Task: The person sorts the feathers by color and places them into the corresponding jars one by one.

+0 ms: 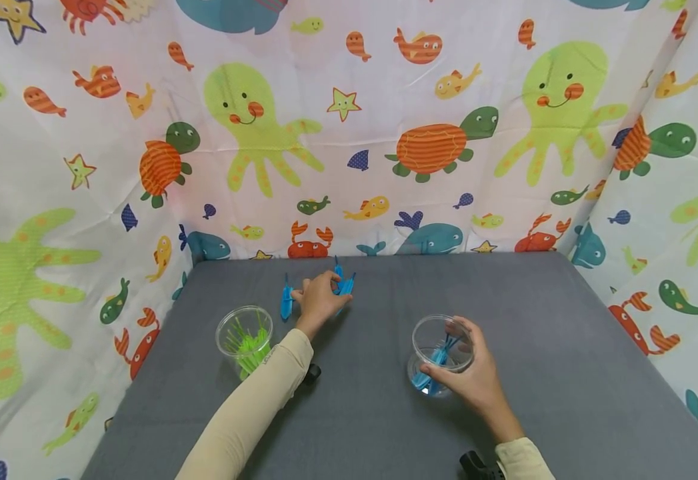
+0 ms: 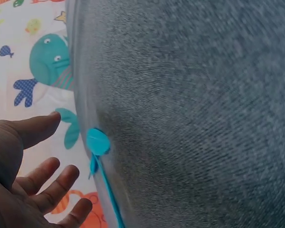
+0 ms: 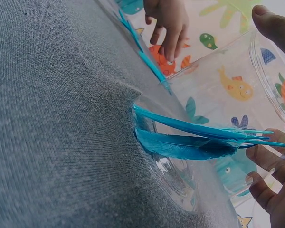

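Observation:
My left hand [image 1: 319,300] reaches over the far part of the table, its fingers close above loose blue feathers [image 1: 346,285]. In the left wrist view its thumb and fingers stand apart with nothing between them, and a blue feather [image 2: 98,142] lies just past the fingertips. Another blue feather [image 1: 287,302] rests to the left of this hand. My right hand [image 1: 475,373] grips a clear plastic cup [image 1: 423,325] round its side. Inside that cup, several blue feathers [image 3: 185,145] stand with their thin quills toward the rim.
A second clear cup [image 1: 229,320] stands at the left, filled with bright green pieces on thin stems [image 1: 251,347]. Grey cloth covers the table [image 1: 535,320]. A white curtain [image 1: 349,153] printed with sea animals hangs behind and along both sides.

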